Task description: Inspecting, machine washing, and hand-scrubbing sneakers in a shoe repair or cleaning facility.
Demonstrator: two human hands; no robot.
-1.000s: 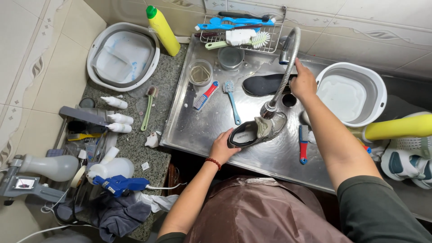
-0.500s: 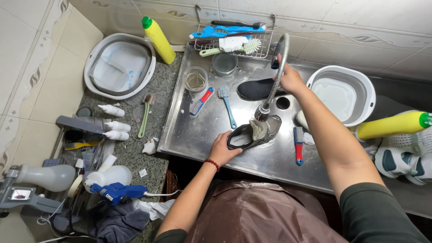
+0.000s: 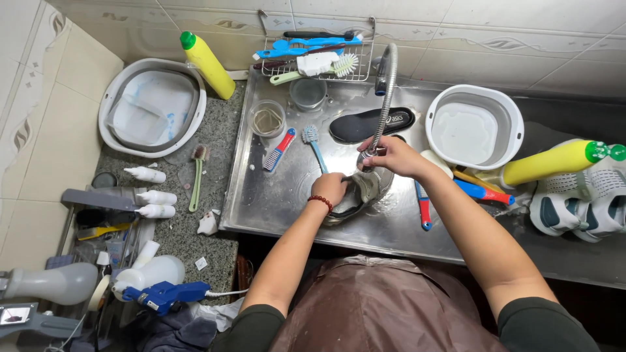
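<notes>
My left hand (image 3: 330,187) grips a dark grey shoe (image 3: 360,193) lying in the steel sink (image 3: 280,195). My right hand (image 3: 392,156) holds the nozzle end of the flexible metal tap hose (image 3: 386,98) right over the shoe. A black insole (image 3: 372,124) lies just beyond the hands. A blue brush (image 3: 314,145) and a red and blue brush (image 3: 278,150) rest to the left of the shoe.
A white tub (image 3: 474,127) stands at the right, a grey basin (image 3: 151,107) at the left. Yellow bottles (image 3: 207,64) (image 3: 554,163), a wire rack of brushes (image 3: 316,55), a clear cup (image 3: 267,118), white sneakers (image 3: 583,202) and small white bottles (image 3: 153,195) crowd the counter.
My right hand has slid down the hose from near the tap to its nozzle at the shoe. My left hand has stayed on the shoe.
</notes>
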